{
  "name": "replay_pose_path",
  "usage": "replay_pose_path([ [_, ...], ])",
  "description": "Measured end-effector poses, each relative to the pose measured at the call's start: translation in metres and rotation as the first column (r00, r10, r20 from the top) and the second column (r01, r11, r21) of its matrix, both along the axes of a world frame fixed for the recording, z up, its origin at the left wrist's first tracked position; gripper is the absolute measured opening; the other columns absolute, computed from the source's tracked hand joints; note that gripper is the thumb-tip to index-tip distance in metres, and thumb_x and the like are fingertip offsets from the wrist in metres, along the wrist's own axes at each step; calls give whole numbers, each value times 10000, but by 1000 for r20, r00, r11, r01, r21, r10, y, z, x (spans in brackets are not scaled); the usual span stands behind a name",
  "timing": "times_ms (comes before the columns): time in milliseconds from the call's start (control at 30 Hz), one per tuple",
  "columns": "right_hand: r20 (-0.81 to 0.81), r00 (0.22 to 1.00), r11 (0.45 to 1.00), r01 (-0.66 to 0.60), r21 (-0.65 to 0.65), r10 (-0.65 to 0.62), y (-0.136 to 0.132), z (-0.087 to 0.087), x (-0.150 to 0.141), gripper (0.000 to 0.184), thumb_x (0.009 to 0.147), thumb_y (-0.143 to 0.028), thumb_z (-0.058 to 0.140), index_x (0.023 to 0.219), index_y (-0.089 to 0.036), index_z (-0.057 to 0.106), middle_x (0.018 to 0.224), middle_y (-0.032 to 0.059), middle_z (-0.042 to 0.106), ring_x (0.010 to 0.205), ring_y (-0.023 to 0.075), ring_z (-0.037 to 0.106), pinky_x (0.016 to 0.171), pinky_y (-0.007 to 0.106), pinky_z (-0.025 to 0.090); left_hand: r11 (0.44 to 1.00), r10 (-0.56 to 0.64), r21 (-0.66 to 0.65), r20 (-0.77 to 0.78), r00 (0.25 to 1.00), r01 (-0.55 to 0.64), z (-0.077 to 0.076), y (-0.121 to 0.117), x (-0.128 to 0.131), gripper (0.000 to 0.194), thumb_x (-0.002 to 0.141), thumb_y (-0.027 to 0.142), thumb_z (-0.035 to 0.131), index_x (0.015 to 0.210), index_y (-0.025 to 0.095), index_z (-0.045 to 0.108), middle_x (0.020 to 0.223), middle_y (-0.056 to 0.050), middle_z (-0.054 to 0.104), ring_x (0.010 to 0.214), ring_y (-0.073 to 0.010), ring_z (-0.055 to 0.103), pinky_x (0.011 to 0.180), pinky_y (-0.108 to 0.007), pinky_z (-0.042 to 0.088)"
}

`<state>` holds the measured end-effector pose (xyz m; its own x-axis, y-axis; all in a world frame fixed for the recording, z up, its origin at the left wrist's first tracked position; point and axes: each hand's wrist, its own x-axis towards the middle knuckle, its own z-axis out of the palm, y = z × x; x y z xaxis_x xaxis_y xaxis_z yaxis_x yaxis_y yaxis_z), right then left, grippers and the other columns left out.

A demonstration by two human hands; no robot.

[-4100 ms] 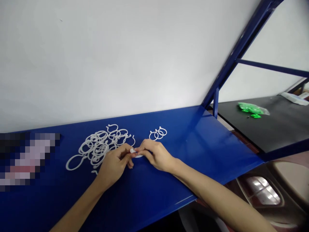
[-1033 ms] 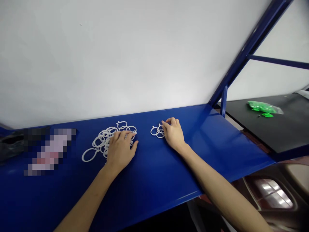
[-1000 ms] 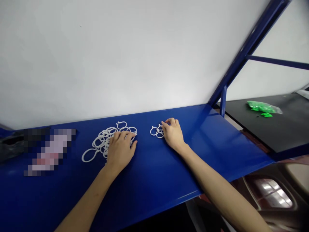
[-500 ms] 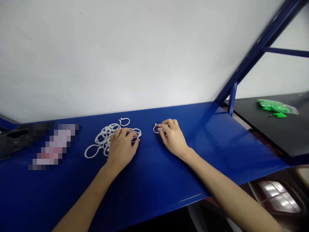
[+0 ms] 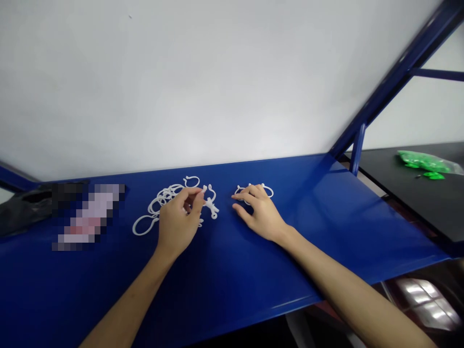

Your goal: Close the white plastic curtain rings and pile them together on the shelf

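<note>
My left hand [image 5: 178, 220] is closed in a pinch on a white plastic curtain ring [image 5: 212, 194], with a small white clip [image 5: 211, 207] hanging at it. Beneath and behind that hand lies a tangled pile of white curtain rings [image 5: 156, 205], partly hidden by the fingers. One loose ring [image 5: 192, 181] sits at the back of the pile. Over to the right, my right hand [image 5: 261, 212] rests with its fingers spread above a few more white rings [image 5: 268, 189]. These rings are partly covered by its fingers, and it grips nothing visible.
A blue tabletop [image 5: 217, 290] meets a pale wall [image 5: 217, 87]. Left of the pile are a pixelated pale packet [image 5: 90, 212] and a black bag [image 5: 21, 212]. A blue metal frame [image 5: 391, 82] rises at right, before a black table [image 5: 406, 193] with a green-filled plastic bag [image 5: 424, 162].
My left hand has lifted a ring with its clip from the pile and pinches it. My right hand's fingers have loosened and spread over the rings at right. The view has shifted slightly.
</note>
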<state>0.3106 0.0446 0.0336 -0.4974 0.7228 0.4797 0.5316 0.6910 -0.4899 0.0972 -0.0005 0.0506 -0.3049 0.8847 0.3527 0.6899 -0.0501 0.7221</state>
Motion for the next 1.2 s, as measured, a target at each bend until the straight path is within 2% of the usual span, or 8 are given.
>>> replay_pose_path([
  [100,-47,991,989,-125,-74,122,-5,2,-2,291,939,-284,634,1220,-204,632,1125,90,638,1031,219,604,949,430,515,993,-81,-58,254,964,99,1,0,1,320,878,499,587,976,210,683,794,-16,730,712,-167,686,696,-298,537],
  [200,-113,970,956,-231,-181,213,-10,2,-5,358,908,-305,686,1238,-202,592,1124,79,636,930,177,639,871,363,553,965,-190,-75,461,867,251,0,0,4,349,846,512,639,985,193,667,784,-20,724,701,-164,693,710,-309,566],
  [367,-252,952,917,-252,-310,177,-11,-1,-9,140,921,-229,644,1045,-198,587,932,24,682,797,141,657,771,303,566,912,-279,-94,573,771,400,-1,-1,8,352,859,503,642,1004,182,643,790,-34,730,725,-174,706,771,-349,588],
  [567,-251,961,952,-182,-246,119,-8,-3,-9,66,935,-201,586,1000,-206,591,893,17,681,784,139,649,757,293,548,905,-340,-143,320,884,400,-4,-4,12,306,880,459,602,1066,218,636,881,-27,739,743,-175,713,742,-336,582],
  [667,-226,969,963,-154,-222,103,-8,-4,-9,89,942,-196,563,1029,-202,579,916,29,676,805,146,648,767,299,535,922,-358,-126,83,930,366,-8,-5,16,236,847,374,636,1038,237,641,785,9,705,687,-161,672,666,-300,551],
  [767,-198,972,955,-171,-244,123,-9,-5,-9,137,956,-191,530,1088,-197,565,897,26,662,780,144,635,742,293,530,945,-324,-68,-38,945,321,-12,-4,17,162,842,318,616,981,239,637,722,24,675,623,-150,628,616,-282,516],
  [1000,-199,969,948,-198,-251,149,-8,-6,-9,208,964,-195,560,1171,-208,546,930,18,676,830,139,659,778,284,532,982,-189,-7,-32,981,189,-5,-1,13,129,880,332,570,894,232,650,709,23,696,615,-147,631,647,-285,502],
  [1200,-195,977,956,-141,-258,91,-6,-6,-8,247,944,-183,604,1179,-215,532,927,6,697,787,128,666,741,271,544,964,-251,70,-67,966,256,-5,-6,18,149,902,343,560,924,234,658,748,21,707,651,-141,643,680,-273,516],
])
